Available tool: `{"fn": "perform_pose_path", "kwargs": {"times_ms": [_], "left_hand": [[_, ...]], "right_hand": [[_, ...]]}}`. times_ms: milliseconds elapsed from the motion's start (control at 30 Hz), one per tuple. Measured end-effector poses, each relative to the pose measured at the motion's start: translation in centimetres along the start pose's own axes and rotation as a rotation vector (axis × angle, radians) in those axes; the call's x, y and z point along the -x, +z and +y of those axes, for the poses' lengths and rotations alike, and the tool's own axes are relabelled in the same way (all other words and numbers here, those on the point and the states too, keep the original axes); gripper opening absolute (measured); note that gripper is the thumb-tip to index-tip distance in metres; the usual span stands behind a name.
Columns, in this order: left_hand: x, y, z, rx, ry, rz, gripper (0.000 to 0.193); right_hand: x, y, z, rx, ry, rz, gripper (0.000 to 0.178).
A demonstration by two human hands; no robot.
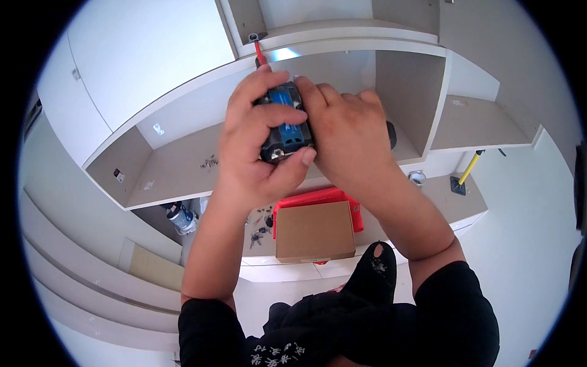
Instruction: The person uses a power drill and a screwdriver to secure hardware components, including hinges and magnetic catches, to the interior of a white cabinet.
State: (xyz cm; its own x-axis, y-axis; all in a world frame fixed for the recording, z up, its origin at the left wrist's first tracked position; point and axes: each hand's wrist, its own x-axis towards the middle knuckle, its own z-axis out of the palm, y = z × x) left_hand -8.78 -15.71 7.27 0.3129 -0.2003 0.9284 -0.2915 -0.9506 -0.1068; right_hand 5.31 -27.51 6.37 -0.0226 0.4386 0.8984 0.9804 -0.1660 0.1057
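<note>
Before the open cabinet (408,92), left hand (247,137) clamped around a blue-black tool (290,136), right hand (347,129) beside it, grip unclear.

The tool (287,134) is black and blue, the box (315,231) brown, the shelf (180,165) perhaps beige.

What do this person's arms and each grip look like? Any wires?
The left sleeve and right sleeve are black and short, ending near the elbows. The left forearm and right forearm are bare. The left grip and right grip are ungloved human hands. I see no cables, watch or markings.
</note>
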Motion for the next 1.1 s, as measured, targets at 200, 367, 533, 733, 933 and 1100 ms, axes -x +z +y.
{"fn": "perform_pose_path", "kwargs": {"times_ms": [200,367,533,733,933,1100], "left_hand": [[0.6,0.5,-1.2,-0.043,0.097,0.005,0.040],[0.8,0.5,-1.8,-0.040,0.111,0.001,0.039],[0.1,0.3,-0.7,0.012,0.007,0.000,0.038],[1.3,1.6,-2.9,-0.107,0.162,-0.011,0.040],[1.3,0.7,-0.4,-0.072,0.098,-0.142,0.043],[-2.2,-3.9,-0.8,-0.308,-0.009,-0.041,0.039]], "right_hand": [[0.5,1.0,0.0,0.031,-0.006,0.054,0.045],[0.7,1.8,0.2,0.041,-0.020,0.074,0.046],[-0.1,0.0,0.3,0.036,-0.017,-0.038,0.049],[1.1,5.0,1.4,0.012,-0.019,0.140,0.054],[3.0,4.6,2.5,-0.114,-0.034,0.142,0.065],[8.6,1.6,5.5,-0.157,-0.055,0.091,0.081]]}}
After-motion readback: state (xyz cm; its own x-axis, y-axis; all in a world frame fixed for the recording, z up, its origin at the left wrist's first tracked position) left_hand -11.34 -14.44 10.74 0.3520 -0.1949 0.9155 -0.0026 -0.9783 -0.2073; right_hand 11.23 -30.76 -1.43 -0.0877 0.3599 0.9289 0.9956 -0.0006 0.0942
